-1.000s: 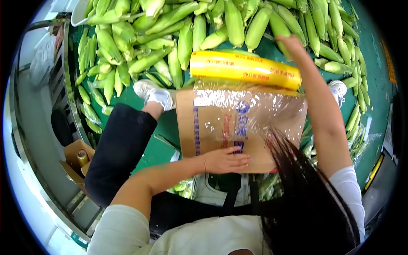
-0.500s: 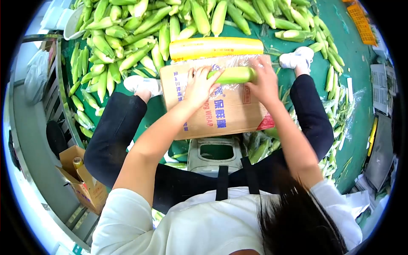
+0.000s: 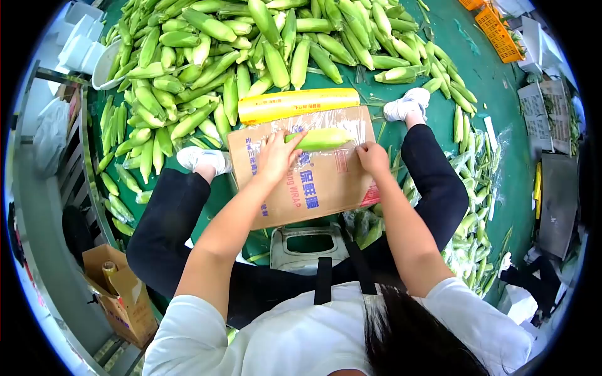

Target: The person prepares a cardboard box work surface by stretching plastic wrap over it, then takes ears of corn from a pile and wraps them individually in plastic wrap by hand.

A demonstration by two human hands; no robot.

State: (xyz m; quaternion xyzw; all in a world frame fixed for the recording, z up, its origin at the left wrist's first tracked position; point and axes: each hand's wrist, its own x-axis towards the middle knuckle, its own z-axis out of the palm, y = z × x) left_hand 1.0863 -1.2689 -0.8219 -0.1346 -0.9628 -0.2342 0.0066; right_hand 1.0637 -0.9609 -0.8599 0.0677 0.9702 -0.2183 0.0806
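Above the carton's far half, the left hand (image 3: pixel 279 155) reaches forward, forearm slanting in from near left, partly closed with thumb and fingers about the left end of an ear of corn (image 3: pixel 323 139). The right hand (image 3: pixel 374 159) is curled nearly closed beside the carton's right edge; whether it pinches film cannot be told.

The carton (image 3: pixel 276 188) bears blue characters "保鲜膜" and red lettering, "WRAP" legible. The ear lies on clear film (image 3: pixel 351 128) over it, long axis left to right, greener end left, paler end right. Just beyond lies a yellow roll (image 3: pixel 300 105), its red print unreadable; farther, a heap of corn (image 3: pixel 276 47).
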